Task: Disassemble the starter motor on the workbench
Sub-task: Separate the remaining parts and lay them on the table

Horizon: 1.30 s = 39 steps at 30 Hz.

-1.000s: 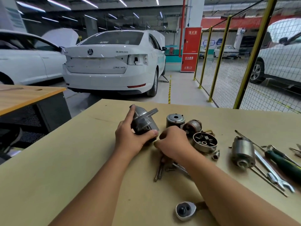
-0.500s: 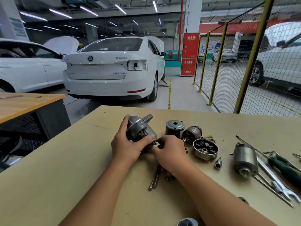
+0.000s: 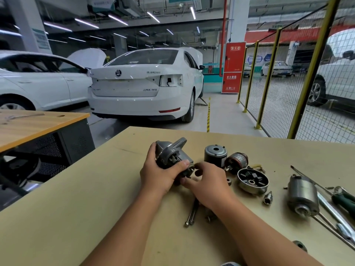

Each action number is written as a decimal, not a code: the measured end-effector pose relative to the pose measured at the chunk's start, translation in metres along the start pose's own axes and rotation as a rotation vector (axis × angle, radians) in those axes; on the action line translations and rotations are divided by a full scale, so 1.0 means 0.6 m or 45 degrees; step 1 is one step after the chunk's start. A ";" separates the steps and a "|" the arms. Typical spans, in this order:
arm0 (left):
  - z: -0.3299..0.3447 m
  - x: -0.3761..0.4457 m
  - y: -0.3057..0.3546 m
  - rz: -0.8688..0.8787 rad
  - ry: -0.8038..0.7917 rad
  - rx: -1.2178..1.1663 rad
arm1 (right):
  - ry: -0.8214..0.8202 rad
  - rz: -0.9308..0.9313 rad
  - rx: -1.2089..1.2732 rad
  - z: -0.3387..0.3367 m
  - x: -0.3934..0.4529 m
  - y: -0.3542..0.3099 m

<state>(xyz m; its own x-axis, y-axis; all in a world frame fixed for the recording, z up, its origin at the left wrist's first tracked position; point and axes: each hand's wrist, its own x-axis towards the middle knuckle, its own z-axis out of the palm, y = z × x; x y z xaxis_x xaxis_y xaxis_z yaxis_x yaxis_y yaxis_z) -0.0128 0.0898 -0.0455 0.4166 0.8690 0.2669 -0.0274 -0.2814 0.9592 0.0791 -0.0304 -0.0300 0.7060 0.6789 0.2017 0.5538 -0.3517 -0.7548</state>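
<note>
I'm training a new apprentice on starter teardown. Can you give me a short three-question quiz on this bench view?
1. True or false: the left hand grips the grey housing and holds it off the workbench.
2. Which part lies nearest the right hand?
A. the small gear
B. the silver cylinder
C. the green-handled tool
3. Fill in: the copper-wound rotor lies just to the right of the dark ____.

Key: 1 true; 2 A; 3 can
</note>
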 end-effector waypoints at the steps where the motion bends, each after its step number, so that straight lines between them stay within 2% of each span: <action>1: 0.000 0.001 -0.001 -0.002 0.001 0.000 | 0.005 -0.017 -0.021 0.001 0.001 0.001; 10: 0.002 -0.002 -0.005 -0.076 0.076 -0.154 | 0.023 -0.129 -0.061 0.009 0.005 0.010; 21: 0.004 -0.017 0.001 -0.197 0.035 -0.494 | 0.019 -0.139 0.091 0.006 -0.001 0.011; 30: 0.002 -0.020 0.012 -0.216 0.040 -0.558 | 0.054 -0.086 0.159 0.003 0.000 0.005; 35: -0.002 -0.020 0.023 -0.287 0.029 -0.683 | 0.037 -0.141 0.178 0.004 -0.010 0.003; 39: -0.002 -0.022 0.018 -0.291 -0.039 -0.611 | 0.097 -0.097 0.152 0.006 -0.009 -0.003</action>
<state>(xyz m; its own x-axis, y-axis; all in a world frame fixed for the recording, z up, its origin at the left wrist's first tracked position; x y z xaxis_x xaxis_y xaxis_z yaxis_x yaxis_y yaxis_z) -0.0199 0.0757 -0.0384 0.4871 0.8719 0.0499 -0.3422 0.1379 0.9294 0.0728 -0.0312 -0.0318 0.6978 0.6485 0.3043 0.5536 -0.2186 -0.8036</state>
